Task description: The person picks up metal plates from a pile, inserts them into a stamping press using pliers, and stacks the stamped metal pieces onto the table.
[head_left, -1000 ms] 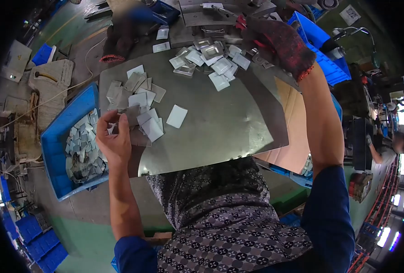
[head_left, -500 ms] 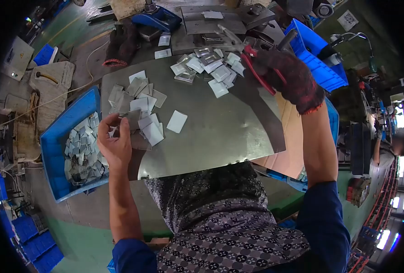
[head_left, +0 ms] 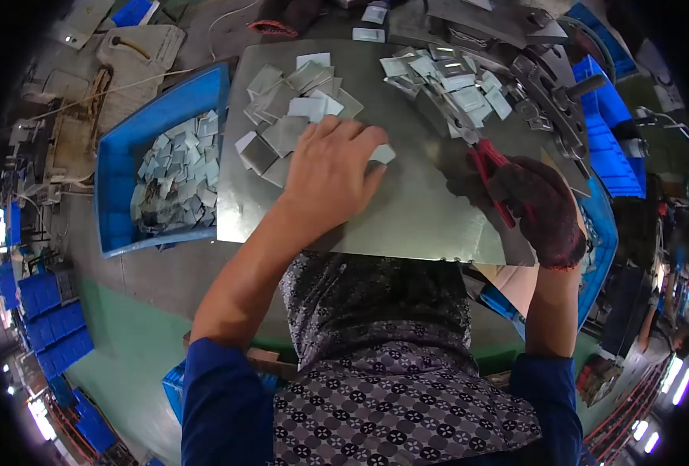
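My left hand (head_left: 330, 171) is bare and palm down over the metal sheet tabletop (head_left: 414, 210). Its fingers are slightly bent, with the thumb apart. They partly cover a small flat metal plate (head_left: 382, 154), and whether they touch it is hidden. Just beyond the fingers lies a loose pile of similar plates (head_left: 267, 89). My right hand (head_left: 539, 206), in a dark knitted glove, is closed around the red handles of a pair of pliers (head_left: 480, 147). The jaws of the pliers point away toward a second pile of small plates with raised centres (head_left: 467, 98).
A blue bin (head_left: 115, 194) full of small metal plates stands left of the tabletop. Another blue bin (head_left: 605, 241) and cardboard (head_left: 515, 287) sit at the right. Metal tooling (head_left: 546, 93) is behind the right pile. A dark glove (head_left: 286, 17) lies at the back.
My left hand has moved right, from the left pile to the lone plate. My right hand has come down and nearer with the pliers. The whole view has shifted.
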`<act>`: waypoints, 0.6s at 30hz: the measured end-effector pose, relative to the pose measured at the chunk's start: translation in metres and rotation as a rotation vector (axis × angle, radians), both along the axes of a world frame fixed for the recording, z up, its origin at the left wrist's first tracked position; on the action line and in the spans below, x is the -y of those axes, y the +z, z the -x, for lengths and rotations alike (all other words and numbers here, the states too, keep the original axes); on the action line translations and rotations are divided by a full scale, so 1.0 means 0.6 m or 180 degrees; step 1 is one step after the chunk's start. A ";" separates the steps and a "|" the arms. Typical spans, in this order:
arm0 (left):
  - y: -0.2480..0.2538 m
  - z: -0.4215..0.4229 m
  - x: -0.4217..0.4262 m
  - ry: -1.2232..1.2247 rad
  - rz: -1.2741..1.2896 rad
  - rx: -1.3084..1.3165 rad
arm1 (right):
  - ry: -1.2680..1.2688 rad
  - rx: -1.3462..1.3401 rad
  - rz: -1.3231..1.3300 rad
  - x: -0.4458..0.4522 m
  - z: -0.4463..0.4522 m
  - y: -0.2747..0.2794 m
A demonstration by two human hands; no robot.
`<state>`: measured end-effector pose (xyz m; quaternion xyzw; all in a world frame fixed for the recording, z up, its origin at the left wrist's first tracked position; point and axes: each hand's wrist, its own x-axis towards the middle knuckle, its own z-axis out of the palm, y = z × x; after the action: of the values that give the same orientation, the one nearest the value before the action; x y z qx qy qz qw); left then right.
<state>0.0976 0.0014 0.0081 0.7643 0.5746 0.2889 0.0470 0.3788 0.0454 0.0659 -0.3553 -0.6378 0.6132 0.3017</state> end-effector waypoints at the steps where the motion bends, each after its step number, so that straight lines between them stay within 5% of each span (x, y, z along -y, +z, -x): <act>1: 0.002 -0.001 0.001 -0.0061 0.0188 0.0167 | -0.0042 0.0052 0.0179 0.002 0.001 0.003; 3: 0.001 0.001 -0.002 -0.0039 0.0018 0.0108 | -0.0121 0.0223 0.0730 0.005 0.005 0.014; 5: -0.006 0.004 -0.005 -0.0076 0.0683 0.1705 | -0.0156 0.0349 0.1110 0.007 -0.012 -0.005; 8: 0.009 0.048 -0.010 0.0503 0.0614 0.2766 | 0.0418 0.0616 -0.0786 0.030 -0.043 -0.055; 10: 0.020 0.068 -0.010 0.0668 0.0798 0.3573 | 0.0337 -0.0549 0.1537 0.053 0.000 -0.019; 15: 0.023 0.080 -0.006 0.0103 0.1364 0.3933 | 0.0647 -0.0236 0.1804 0.065 0.040 -0.013; 18: 0.020 0.082 -0.001 -0.0160 0.1543 0.3756 | 0.0988 -0.0167 0.1143 0.068 0.054 -0.008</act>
<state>0.0487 0.0017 0.0200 0.4576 0.4829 0.5218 0.5339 0.3462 0.0045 0.0608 -0.2849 -0.5574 0.7648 0.1522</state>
